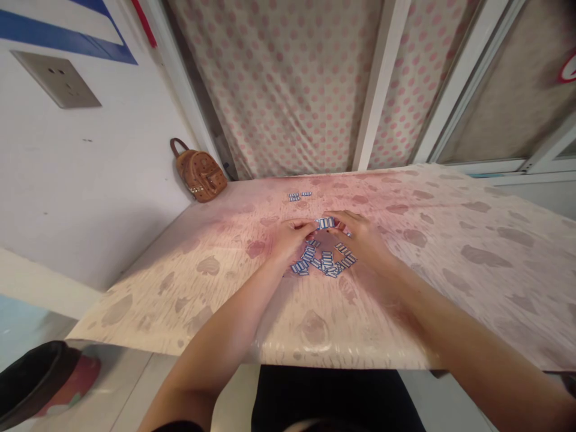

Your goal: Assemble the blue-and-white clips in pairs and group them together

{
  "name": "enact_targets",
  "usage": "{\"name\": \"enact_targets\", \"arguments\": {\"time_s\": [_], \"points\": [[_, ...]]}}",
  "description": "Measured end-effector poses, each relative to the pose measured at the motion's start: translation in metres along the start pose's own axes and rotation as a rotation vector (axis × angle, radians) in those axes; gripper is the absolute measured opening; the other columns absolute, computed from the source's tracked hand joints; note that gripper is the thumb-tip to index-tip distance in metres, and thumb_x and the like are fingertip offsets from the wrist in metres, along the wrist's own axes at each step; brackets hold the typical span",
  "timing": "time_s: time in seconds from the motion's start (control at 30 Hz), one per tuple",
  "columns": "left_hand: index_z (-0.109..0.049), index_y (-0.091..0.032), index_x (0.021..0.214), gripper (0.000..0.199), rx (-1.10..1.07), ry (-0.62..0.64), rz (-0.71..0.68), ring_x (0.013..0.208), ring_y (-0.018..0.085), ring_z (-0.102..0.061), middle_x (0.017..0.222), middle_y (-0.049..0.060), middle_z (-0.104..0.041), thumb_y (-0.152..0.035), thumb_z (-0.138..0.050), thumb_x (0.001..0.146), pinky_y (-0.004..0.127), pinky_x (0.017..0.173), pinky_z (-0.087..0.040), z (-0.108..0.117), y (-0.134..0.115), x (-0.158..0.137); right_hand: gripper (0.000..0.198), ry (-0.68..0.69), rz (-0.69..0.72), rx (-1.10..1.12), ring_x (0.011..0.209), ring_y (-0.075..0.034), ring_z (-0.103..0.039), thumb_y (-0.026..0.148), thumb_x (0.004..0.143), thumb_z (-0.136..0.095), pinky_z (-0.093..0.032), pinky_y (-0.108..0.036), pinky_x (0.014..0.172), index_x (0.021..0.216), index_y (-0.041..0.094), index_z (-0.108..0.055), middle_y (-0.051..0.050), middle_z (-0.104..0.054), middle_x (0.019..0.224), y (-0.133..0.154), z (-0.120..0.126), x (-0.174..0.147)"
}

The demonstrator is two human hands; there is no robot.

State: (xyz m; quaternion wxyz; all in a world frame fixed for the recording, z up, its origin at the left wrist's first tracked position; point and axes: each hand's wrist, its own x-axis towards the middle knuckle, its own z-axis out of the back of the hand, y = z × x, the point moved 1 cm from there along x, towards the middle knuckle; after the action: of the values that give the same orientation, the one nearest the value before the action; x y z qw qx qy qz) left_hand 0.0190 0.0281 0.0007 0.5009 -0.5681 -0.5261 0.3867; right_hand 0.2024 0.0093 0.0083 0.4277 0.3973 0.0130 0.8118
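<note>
— How is the blue-and-white row point(325, 223) held?
— It is pinched at its ends between the left grip point(293, 234) and the right grip point(360, 231); whether it is lifted off the counter point(202, 324) cannot be told.
— What could be spoiled?
— The row could be buckled if its ends are pressed unevenly, and the loose pieces point(327, 262), heaped just on the near side, could be scattered if they are brushed by a wrist.

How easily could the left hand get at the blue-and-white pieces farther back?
Probably yes: only tablecloth shows between the left hand and the far pieces, though that hand is holding a nearer strip.
</note>
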Motion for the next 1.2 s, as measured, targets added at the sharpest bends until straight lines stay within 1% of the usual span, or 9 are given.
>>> {"name": "enact_targets", "arguments": {"time_s": [0.23, 0.33, 0.4, 0.5, 0.6, 0.8, 0.97, 1.07, 1.2], "points": [[-0.077, -0.015, 0.072, 0.008, -0.007, -0.035, 0.014, 0.058, 0.010, -0.057, 0.063, 0.002, -0.069, -0.022, -0.077, 0.070, 0.024, 0.063, -0.045, 0.001, -0.001, 0.003, 0.032, 0.001, -0.128, 0.116, 0.082, -0.021, -0.067, 0.024, 0.090, -0.058, -0.051, -0.034, 0.078, 0.121, 0.023, -0.066, -0.005, -0.074, 0.100, -0.002, 0.002, 0.001], [-0.077, -0.015, 0.071, 0.007, 0.042, -0.107, 0.009, 0.056, 0.009, -0.057, 0.061, 0.001, -0.068, -0.021, -0.076, 0.071, 0.023, 0.061, -0.044, 0.006, -0.003, 0.006, 0.032, -0.052, -0.271, 0.110, 0.084, -0.020, -0.069, 0.021, 0.092, -0.048, -0.051, -0.031, 0.078, 0.120, 0.021, -0.065, -0.005, -0.075, 0.094, -0.017, 0.006, 0.001], [-0.076, -0.015, 0.070, 0.007, 0.077, -0.150, -0.017, 0.056, 0.009, -0.057, 0.062, 0.001, -0.069, -0.022, -0.076, 0.071, 0.022, 0.060, -0.044, 0.010, -0.004, 0.008, 0.028, -0.064, -0.392, -0.013, 0.083, -0.020, -0.069, 0.018, 0.092, -0.045, -0.049, -0.030, 0.076, 0.108, 0.019, -0.068, -0.006, -0.075, 0.089, -0.033, 0.012, -0.001], [-0.077, -0.014, 0.071, 0.007, 0.090, -0.180, -0.046, 0.059, 0.010, -0.059, 0.064, 0.002, -0.070, -0.021, -0.076, 0.071, 0.022, 0.061, -0.045, 0.013, -0.006, 0.009, 0.015, 0.139, -0.566, -0.258, 0.082, -0.022, -0.068, 0.022, 0.088, -0.054, -0.044, -0.029, 0.069, 0.085, 0.019, -0.068, -0.007, -0.074, 0.084, -0.051, 0.018, -0.004], [-0.077, -0.014, 0.072, 0.008, 0.094, -0.185, -0.067, 0.059, 0.010, -0.060, 0.065, 0.002, -0.070, -0.022, -0.077, 0.071, 0.023, 0.062, -0.046, 0.014, -0.006, 0.009, 0.014, 0.370, -0.700, -0.393, 0.081, -0.024, -0.067, 0.031, 0.084, -0.063, -0.039, -0.029, 0.062, 0.081, 0.018, -0.065, -0.010, -0.073, 0.086, -0.053, 0.020, -0.007], [-0.077, -0.014, 0.073, 0.011, 0.137, -0.176, -0.097, 0.058, 0.011, -0.059, 0.064, 0.002, -0.070, -0.026, -0.077, 0.071, 0.023, 0.061, -0.045, 0.015, 0.001, 0.012, 0.016, 0.514, -0.699, -0.393, 0.077, -0.022, -0.064, 0.035, 0.081, -0.066, -0.038, -0.029, 0.061, 0.079, 0.019, -0.061, -0.009, -0.069, 0.085, -0.040, 0.020, -0.004], [-0.077, -0.015, 0.072, 0.011, 0.198, -0.170, -0.120, 0.057, 0.011, -0.058, 0.063, 0.002, -0.069, -0.026, -0.075, 0.072, 0.023, 0.060, -0.044, 0.017, 0.004, 0.014, 0.016, 0.429, -0.640, -0.337, 0.066, -0.019, -0.059, 0.027, 0.076, -0.068, -0.035, -0.028, 0.056, 0.072, 0.021, -0.054, -0.004, -0.063, 0.070, -0.050, 0.015, -0.008], [-0.077, -0.015, 0.074, 0.011, 0.205, -0.169, -0.111, 0.058, 0.011, -0.060, 0.065, 0.003, -0.071, -0.026, -0.075, 0.073, 0.023, 0.060, -0.045, 0.017, 0.004, 0.014, 0.010, 0.251, -0.597, -0.213, 0.063, -0.017, -0.058, 0.017, 0.074, -0.063, -0.036, -0.027, 0.056, 0.072, 0.021, -0.054, -0.001, -0.062, 0.066, -0.059, 0.010, -0.010], [-0.078, -0.015, 0.076, 0.012, 0.203, -0.155, -0.103, 0.059, 0.012, -0.061, 0.069, 0.004, -0.073, -0.027, -0.075, 0.073, 0.023, 0.060, -0.046, 0.016, 0.006, 0.013, 0.007, -0.008, -0.511, 0.120, 0.069, -0.016, -0.063, 0.017, 0.078, -0.057, -0.044, -0.027, 0.062, 0.084, 0.020, -0.060, -0.002, -0.067, 0.075, -0.057, 0.009, -0.005]]}}
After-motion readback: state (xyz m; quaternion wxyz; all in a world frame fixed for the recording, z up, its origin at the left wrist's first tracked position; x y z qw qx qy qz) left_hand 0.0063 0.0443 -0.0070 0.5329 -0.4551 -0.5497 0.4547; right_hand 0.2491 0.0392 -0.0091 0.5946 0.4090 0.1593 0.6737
